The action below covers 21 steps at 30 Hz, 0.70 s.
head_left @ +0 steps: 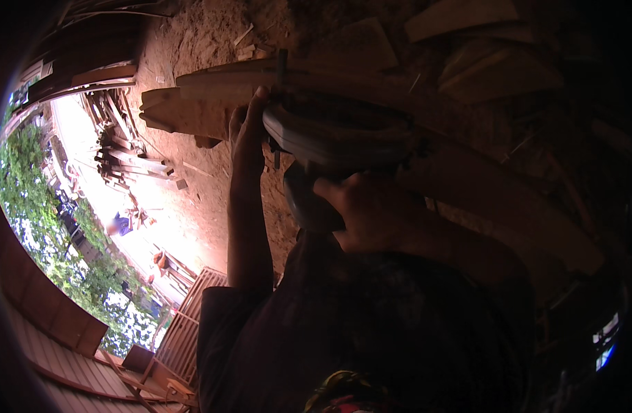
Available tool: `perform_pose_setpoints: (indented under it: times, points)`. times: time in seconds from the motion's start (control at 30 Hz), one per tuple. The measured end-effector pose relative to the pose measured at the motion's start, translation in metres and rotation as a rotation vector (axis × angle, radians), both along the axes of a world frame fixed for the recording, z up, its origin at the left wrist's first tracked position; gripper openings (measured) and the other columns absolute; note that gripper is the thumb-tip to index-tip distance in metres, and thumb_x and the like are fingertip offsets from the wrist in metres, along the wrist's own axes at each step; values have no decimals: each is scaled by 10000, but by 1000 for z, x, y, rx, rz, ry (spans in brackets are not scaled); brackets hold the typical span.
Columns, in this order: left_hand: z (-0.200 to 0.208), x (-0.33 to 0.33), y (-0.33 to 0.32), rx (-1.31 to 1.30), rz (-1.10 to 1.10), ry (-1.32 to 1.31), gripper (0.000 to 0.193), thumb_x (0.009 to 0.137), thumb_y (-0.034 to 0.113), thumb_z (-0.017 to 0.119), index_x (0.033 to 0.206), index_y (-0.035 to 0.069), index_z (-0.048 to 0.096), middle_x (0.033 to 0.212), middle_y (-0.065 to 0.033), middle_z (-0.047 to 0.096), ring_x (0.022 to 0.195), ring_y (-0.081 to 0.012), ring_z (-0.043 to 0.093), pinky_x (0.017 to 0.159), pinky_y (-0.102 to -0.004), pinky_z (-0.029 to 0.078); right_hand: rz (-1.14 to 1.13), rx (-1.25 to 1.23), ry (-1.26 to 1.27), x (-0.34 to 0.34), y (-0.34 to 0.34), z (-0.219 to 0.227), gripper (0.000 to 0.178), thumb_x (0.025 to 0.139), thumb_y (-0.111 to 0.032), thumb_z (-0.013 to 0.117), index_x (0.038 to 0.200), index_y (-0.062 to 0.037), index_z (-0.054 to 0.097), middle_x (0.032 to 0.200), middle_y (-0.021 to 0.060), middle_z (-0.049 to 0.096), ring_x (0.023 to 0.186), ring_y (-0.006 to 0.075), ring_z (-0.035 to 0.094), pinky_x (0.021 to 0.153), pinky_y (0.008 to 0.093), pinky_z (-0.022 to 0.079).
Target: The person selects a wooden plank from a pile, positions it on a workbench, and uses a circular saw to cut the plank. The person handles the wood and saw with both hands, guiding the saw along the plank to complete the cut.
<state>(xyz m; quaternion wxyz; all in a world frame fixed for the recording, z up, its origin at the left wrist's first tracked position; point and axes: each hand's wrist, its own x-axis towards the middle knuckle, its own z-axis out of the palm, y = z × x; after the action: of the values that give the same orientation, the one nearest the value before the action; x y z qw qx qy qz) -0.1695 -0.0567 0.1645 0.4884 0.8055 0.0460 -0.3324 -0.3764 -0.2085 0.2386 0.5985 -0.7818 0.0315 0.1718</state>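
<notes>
In deep shade before me is a bulky grey tool (336, 141) with a rounded frame and a grip below it. It looks like a handheld power tool; the exact kind is too dark to make out. My right hand (367, 206) is closed around its grip, thumb toward the left. At the tool's left end, my left hand (248, 131) holds its edge, with one finger pointing up and the others partly hidden. Just beyond lie long pale boards (192, 103), their cut ends to the left. A thin upright bar (282, 67) stands by the tool's far edge.
Wood offcuts (495, 69) lie at the far right, and chips litter the brown ground (199, 41). Stacked timber (123, 148) sits in bright light at left, where another person (121, 224) is visible far off. A slatted wooden frame (192, 316) stands at lower left.
</notes>
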Motion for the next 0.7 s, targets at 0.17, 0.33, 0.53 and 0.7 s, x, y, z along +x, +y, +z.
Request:
perform_pose_setpoints:
  times: [0.17,0.33,0.53,0.7]
  points:
    - [-1,1,2,16,14,-18,734,891,595,819,1169,-68,670,1040,-107,686,943,-165,659,860,-302,526,2,-25,3,-1,5,-6,452,757,-192,832,1117,-21,618,770,212,731,785,384,782,724,496,645]
    - [-11,7,11,39,15,-14,779,878,627,815,1195,-67,655,1105,-127,653,1005,-194,646,902,-333,525,-6,-11,1,4,2,-1,424,714,-118,793,1087,32,662,786,241,740,786,397,780,725,500,647]
    - [-8,6,10,26,0,-20,764,890,636,799,1194,-51,659,1089,-116,644,977,-180,632,872,-315,518,-34,-13,-34,4,6,-6,405,706,-113,795,1060,34,666,760,238,734,762,392,779,711,493,648]
    - [-4,6,8,25,-6,-3,723,901,627,793,1168,-34,674,1024,-85,635,913,-148,616,794,-287,506,-37,10,-29,6,6,-5,400,706,-110,794,1054,37,664,753,236,733,755,385,781,706,487,650]
